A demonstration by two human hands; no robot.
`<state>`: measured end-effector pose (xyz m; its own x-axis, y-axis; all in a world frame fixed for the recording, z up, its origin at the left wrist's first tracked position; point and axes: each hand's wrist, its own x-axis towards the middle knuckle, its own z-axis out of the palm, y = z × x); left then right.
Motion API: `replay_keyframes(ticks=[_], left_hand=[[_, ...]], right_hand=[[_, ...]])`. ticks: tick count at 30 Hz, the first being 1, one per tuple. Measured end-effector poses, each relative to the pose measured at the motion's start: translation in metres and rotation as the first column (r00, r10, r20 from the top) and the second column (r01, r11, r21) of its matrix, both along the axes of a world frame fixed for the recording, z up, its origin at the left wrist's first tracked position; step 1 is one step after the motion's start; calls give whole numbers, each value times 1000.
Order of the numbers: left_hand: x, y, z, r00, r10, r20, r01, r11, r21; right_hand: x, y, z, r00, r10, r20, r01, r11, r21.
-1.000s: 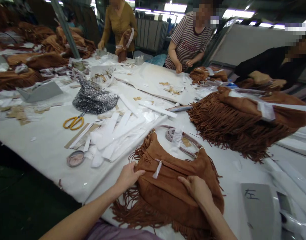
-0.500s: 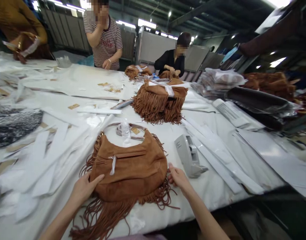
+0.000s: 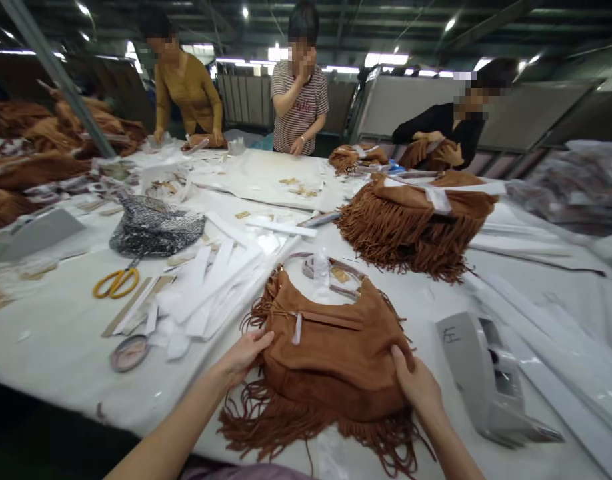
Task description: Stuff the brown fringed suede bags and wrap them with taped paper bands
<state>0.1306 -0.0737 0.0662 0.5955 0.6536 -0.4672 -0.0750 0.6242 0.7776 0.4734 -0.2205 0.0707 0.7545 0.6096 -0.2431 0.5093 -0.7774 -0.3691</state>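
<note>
A brown suede handbag [image 3: 331, 360] with long fringe lies in front of me on the white-covered table. Its curved strap, partly wrapped in white, points away from me, and a white wrap hangs from its zip pull. My left hand [image 3: 246, 357] grips the bag's left side, thumb on top and fingers mostly hidden at the edge. On the right side my right hand [image 3: 417, 383] pinches the suede, its thumb pressed into the front and its fingers out of sight behind.
A grey tape dispenser [image 3: 469, 373] stands right of the bag. Beyond it is another fringed bag [image 3: 416, 223]. To the left lie yellow-handled scissors [image 3: 117, 283], a tape roll [image 3: 129, 353], paper strips [image 3: 206, 287] and a black-and-white cloth [image 3: 156, 227]. Several people stand across the table.
The view has swung left, bringing the scissors and tape roll into sight. My right hand, at the bag's edge before, now has its thumb on the suede. My left hand stays on its side.
</note>
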Motion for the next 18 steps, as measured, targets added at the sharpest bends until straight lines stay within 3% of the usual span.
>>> replay_keyframes(ticks=[4, 6, 8, 11, 15, 18], left_hand=[[13, 5, 4, 998, -54, 39, 52, 997, 53], [14, 8, 3, 1000, -15, -5, 16, 991, 134], [10, 12, -1, 981, 90, -171, -29, 943, 331], [-3, 17, -13, 853, 293, -431, 26, 802, 597], [-15, 24, -25, 772, 356, -527, 110, 742, 661], [-16, 28, -25, 755, 355, -551, 155, 720, 676]], right_hand=[[-4, 3, 5, 1000, -28, 0, 28, 999, -41], [-6, 2, 6, 998, -49, 26, 49, 999, -13], [-8, -1, 4, 993, -56, 106, 51, 997, 56], [-12, -8, -7, 972, -65, 226, 41, 993, 110], [-12, -11, -15, 963, -57, 263, 38, 996, 76], [-10, -9, -7, 978, -26, 207, 23, 1000, 21]])
